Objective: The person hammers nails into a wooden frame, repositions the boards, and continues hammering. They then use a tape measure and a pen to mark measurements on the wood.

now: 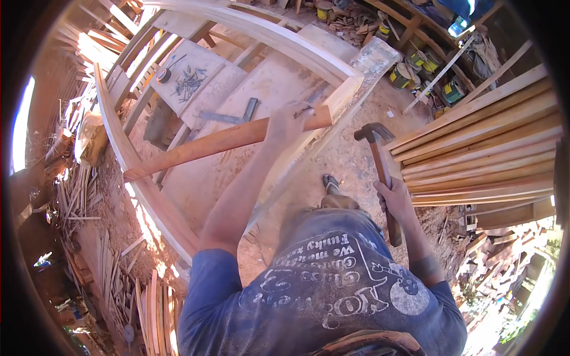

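Note:
My left hand (286,123) is closed over a reddish-brown wooden board (219,142), near its right end. Something small and dark shows at its fingertips, too small to name. The board lies slantwise across a pale wooden frame (339,98), from the frame's left rail to its near right corner. In my right hand (394,199) is a hammer (380,157), gripped around its wooden handle with the metal head up, to the right of the frame and apart from it. Beyond the board, a metal try square (244,113) lies on the work surface.
Loose nails (190,82) and a small dark round object (164,75) lie on a panel inside the frame. Stacked timber (481,142) stands at the right. Paint cans (402,76) sit at the back right. Wood offcuts (110,285) cover the ground at the left.

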Demonstrator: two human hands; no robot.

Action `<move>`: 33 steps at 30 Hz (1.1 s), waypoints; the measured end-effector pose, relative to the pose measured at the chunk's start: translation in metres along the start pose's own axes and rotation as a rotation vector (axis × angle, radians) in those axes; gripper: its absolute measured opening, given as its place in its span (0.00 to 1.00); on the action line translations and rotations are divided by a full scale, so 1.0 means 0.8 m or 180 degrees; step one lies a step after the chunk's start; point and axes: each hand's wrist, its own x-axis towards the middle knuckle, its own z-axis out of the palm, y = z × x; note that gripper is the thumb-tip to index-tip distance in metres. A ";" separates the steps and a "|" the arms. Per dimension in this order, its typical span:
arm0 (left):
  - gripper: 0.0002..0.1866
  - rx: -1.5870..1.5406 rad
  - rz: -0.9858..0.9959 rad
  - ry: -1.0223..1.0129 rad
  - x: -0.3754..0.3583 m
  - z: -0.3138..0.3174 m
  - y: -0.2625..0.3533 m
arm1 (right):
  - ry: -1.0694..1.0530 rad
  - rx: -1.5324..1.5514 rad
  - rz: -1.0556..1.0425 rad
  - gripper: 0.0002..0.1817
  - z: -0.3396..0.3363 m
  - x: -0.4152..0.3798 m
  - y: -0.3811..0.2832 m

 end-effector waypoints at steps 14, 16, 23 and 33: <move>0.10 0.0638 0.0239 -0.0415 0.005 -0.021 0.016 | 0.0106 -0.0515 -0.0533 0.13 -0.011 0.000 -0.036; 0.11 0.0275 0.0268 -0.0143 0.005 -0.017 0.022 | 0.0163 -0.0580 -0.0727 0.13 -0.016 -0.005 -0.057; 0.11 -0.0209 -0.0059 -0.0211 0.009 -0.006 0.011 | 0.0341 -0.0464 -0.1133 0.16 -0.024 -0.041 -0.142; 0.09 0.0032 0.0490 0.0218 -0.003 0.002 0.002 | 0.0416 -0.1155 -0.1888 0.13 -0.021 -0.070 -0.197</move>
